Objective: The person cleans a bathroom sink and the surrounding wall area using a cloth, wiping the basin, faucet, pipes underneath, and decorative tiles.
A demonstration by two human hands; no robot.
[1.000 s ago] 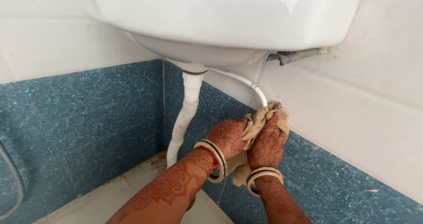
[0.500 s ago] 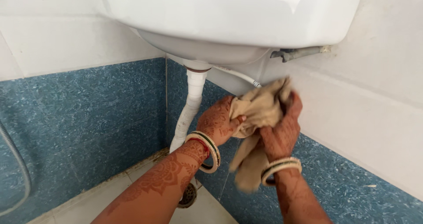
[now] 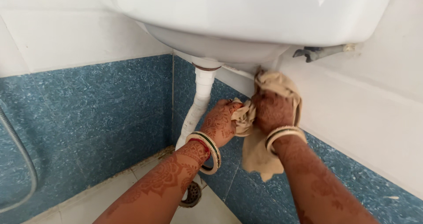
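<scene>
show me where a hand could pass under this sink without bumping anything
Free: the gap left of the white drain pipe, against the blue tiled wall, above the pale floor. Crowded: right of the pipe, where the left hand, right hand and beige cloth bunch beneath the basin.

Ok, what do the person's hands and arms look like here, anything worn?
Both forearms are bare, no sleeves. Reddish-brown henna patterns cover the left hand, the right hand and both forearms. Each wrist carries bangles: the left bangles are gold with red and dark bands, the right bangles gold with dark.
</scene>
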